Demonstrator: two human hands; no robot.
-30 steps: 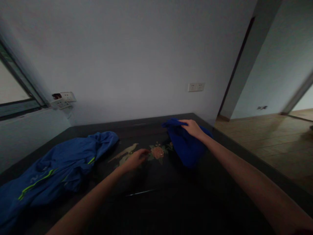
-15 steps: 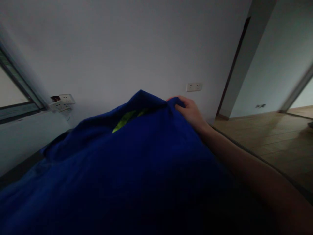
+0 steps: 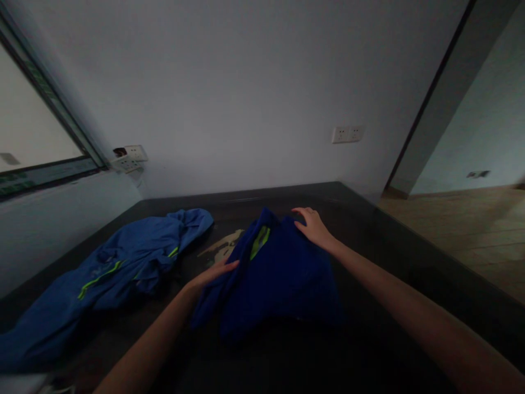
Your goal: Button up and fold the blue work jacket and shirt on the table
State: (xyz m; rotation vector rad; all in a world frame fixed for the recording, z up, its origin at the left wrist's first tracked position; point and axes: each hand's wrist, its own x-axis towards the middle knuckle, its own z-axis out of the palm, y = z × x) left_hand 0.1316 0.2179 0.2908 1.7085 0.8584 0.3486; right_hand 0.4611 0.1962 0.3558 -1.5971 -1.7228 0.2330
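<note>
A dark blue garment (image 3: 283, 284) with a yellow-green strip lies bunched on the black table, peaked at its far side. My left hand (image 3: 217, 271) rests against its left fold, fingers stretched over the cloth, some of them hard to see. By the garment's upper right edge is my right hand (image 3: 312, 225), thumb and fingers apart, nothing gripped between them. To the left, a lighter blue jacket (image 3: 135, 246) with yellow-green zips is spread in loose folds. A camouflage-patterned cloth (image 3: 225, 245) shows partly behind the dark blue garment.
The black table (image 3: 377, 262) has its far edge along a pale wall (image 3: 246, 98). Wall sockets (image 3: 348, 134) are above it, with more sockets (image 3: 129, 157) near the window (image 3: 41, 109). A wooden floor (image 3: 455, 224) lies beyond the table's right edge.
The dark blue garment, raised and spread wide before, is now lower and bunched on the table. My right hand has let go of its edge. My left hand, the lighter jacket and camouflage cloth now show.
</note>
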